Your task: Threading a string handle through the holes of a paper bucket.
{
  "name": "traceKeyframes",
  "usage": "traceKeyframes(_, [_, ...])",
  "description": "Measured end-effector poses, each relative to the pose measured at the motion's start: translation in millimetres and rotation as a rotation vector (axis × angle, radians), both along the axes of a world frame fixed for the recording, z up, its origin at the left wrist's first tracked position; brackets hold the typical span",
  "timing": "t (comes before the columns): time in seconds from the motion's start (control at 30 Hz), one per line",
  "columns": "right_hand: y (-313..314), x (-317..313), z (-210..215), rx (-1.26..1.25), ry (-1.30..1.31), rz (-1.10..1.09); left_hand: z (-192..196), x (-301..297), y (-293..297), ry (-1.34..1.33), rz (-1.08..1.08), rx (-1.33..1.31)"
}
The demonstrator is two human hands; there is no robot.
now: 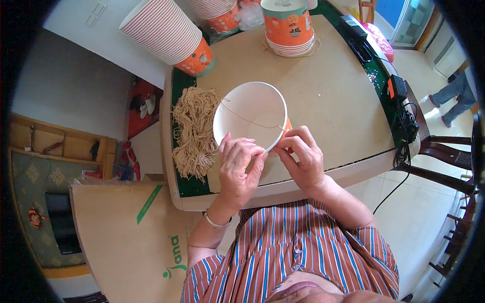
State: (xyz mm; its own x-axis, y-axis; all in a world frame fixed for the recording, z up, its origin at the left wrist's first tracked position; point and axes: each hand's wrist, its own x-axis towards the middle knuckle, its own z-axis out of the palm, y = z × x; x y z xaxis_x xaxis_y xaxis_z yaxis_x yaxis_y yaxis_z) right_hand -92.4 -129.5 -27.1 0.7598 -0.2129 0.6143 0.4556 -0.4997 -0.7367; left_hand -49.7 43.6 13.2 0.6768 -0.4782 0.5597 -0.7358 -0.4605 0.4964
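A paper bucket (237, 113), white inside with a bit of orange outer wall showing, is tilted with its mouth toward me near the table's front edge. A thin beige string (247, 120) spans its mouth from the left wall to the right. My left hand (239, 164) grips the near rim, thumb and fingers closed on it. Beside it, my right hand (301, 156) pinches thumb and fingertips together at the rim, close to the string's right end; what lies between the fingertips is too small to make out. A bundle of cut beige strings (194, 134) lies left of the bucket.
A tall stack of nested paper buckets (166, 38) leans at the back left. At the back stands another bucket stack (289, 30) with strings around its base. Black power adapters (397, 89) and cables line the right edge. A cardboard box (126, 242) stands at the left; a person's legs (452, 98) show far right.
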Motion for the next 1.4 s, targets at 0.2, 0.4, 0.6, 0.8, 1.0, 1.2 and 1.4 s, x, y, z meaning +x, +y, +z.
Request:
traceKeyframes(0.2, [-6, 1, -3, 0.084, 0.034, 0.111, -1, 4, 4, -0.018, -0.042, 0.019])
traceKeyframes(0.4, [-20, -2, 2, -0.010, -0.002, 0.130, 0, 1, 5, -0.025, -0.106, 0.065])
traceKeyframes(0.6, [-36, -9, -3, -0.347, -0.153, 0.177, -6, -7, 6, -0.102, -0.161, 0.133])
traceKeyframes(0.8, [-41, -20, -10, -0.397, -0.220, 0.202, -6, -15, 8, -0.102, -0.249, 0.139])
traceKeyframes(1.0, [-41, -30, -14, -0.427, -0.245, 0.247, -1, -18, 11, -0.014, -0.280, 0.174])
traceKeyframes(1.2, [-40, -33, -19, -0.475, -0.259, 0.261, 3, -11, 3, 0.084, -0.312, 0.246])
traceKeyframes(1.4, [-37, -29, -13, -0.423, -0.231, 0.282, 11, 1, 0, 0.074, -0.462, 0.293])
